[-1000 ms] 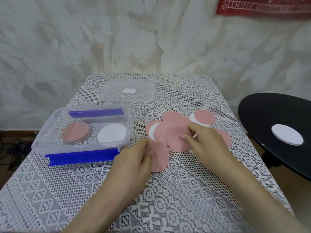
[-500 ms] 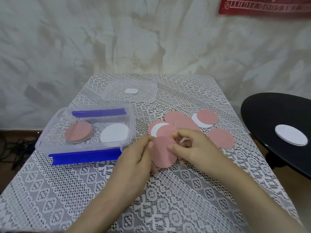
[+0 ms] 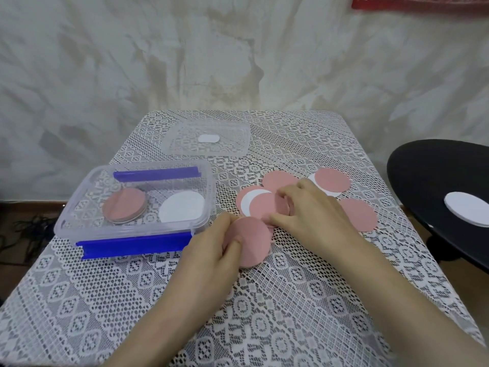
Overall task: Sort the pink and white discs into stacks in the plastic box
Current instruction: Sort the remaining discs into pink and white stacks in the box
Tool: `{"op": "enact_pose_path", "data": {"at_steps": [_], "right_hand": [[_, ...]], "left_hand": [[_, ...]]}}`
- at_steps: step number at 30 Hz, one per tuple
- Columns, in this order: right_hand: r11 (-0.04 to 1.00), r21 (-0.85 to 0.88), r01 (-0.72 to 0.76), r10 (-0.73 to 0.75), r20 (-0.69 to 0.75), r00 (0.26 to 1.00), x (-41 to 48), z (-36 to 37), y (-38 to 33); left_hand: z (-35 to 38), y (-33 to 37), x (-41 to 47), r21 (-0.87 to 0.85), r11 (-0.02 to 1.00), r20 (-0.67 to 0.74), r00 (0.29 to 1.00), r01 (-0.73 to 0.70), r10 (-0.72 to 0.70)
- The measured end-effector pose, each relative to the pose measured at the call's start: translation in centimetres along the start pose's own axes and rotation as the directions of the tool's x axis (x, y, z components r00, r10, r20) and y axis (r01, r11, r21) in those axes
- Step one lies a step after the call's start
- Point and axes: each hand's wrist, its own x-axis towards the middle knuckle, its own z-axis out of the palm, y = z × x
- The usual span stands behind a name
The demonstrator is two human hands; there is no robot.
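A clear plastic box with blue clips stands at the left of the table. Inside it lie a stack of pink discs and a white stack. Loose pink discs and white discs overlap on the lace cloth right of the box. My left hand pinches a small stack of pink discs by its left edge, thumb on top. My right hand lies over the loose pile, its fingers curled onto a pink disc there.
The box's clear lid lies at the back of the table with a small white label on it. A black round stool at the right carries a stack of white discs. The wall stands close behind the table.
My right hand let go of the pink stack and reached back up onto the loose pile. My left hand keeps hold of the stack, now lower and flatter on the cloth.
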Motion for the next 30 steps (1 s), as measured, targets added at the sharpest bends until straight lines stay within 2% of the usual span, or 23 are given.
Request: {"op": "enact_pose_path", "data": {"at_steps": [5,10,13,15,17,22,27,30], "right_hand": [[0.974,0.222,0.052,-0.023,-0.131,0.991,0.3,0.4,1.0],[0.818,0.573,0.059,-0.023,-0.070,0.997,-0.3,0.9,2.2],[0.716,0.694,0.071,-0.091,-0.008,0.996,-1.5,0.1,2.0],[0.702,0.708,0.078,-0.176,0.066,0.982,-2.7,0.0,1.4],[0.719,0.693,0.061,-0.196,0.117,0.974,-3.8,0.5,0.7],[0.698,0.713,0.064,-0.188,0.096,0.977,-5.6,2.3,-0.9],[0.725,0.677,0.126,-0.210,0.043,0.977,-6.4,2.7,-1.7],[0.855,0.441,0.271,-0.299,-0.007,0.954,-6.9,2.4,-2.0]], "left_hand": [[-0.1,-0.1,-0.1,-0.024,1.000,0.004,1.000,-0.012,0.012],[-0.2,-0.3,-0.3,-0.027,1.000,0.003,1.000,-0.011,0.011],[-0.4,-0.3,-0.8,-0.070,0.997,0.008,1.000,-0.010,0.011],[-0.6,-0.2,-1.1,-0.124,0.992,0.021,0.999,-0.026,0.029],[-0.8,-0.2,-1.5,-0.183,0.982,0.045,0.998,-0.043,0.052],[-1.4,-0.2,-2.5,-0.200,0.975,0.046,0.993,-0.097,0.108],[-2.1,-1.0,-2.5,0.074,0.981,0.047,0.983,-0.179,0.176],[-2.4,-1.5,-2.9,0.158,0.968,0.050,0.980,-0.197,0.191]]}}
